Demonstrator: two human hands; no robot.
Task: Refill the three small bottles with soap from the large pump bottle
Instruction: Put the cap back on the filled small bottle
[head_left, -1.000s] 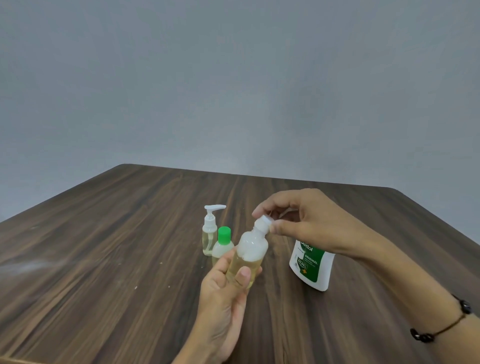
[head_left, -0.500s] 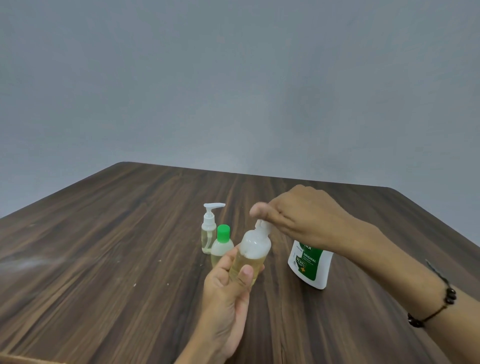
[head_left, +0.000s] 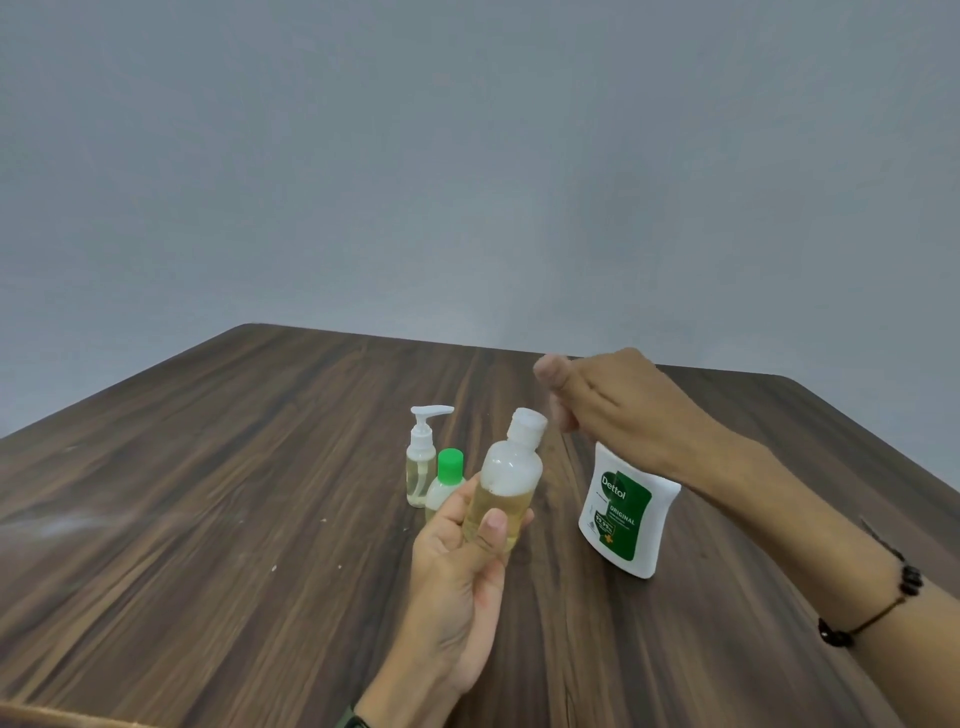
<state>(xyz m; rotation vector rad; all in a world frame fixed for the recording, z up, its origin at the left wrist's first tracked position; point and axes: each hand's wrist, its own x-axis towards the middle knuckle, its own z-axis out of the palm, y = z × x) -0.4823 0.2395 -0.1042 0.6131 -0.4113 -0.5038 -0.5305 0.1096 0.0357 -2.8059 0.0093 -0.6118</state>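
Left hand grips the capped bottle mid-table, bare wood leftward; blurry right hand, can't tell grip, hides the Dettol bottle top.

1. The counter is dark wood grain with a faint sheen.
2. The bottle in my left hand is translucent, cloudy plastic with a smooth white cap.
3. The pump bottle is clear plastic.
4. The Dettol bottle is glossy white plastic with a green printed label.
5. The wall is matt grey.
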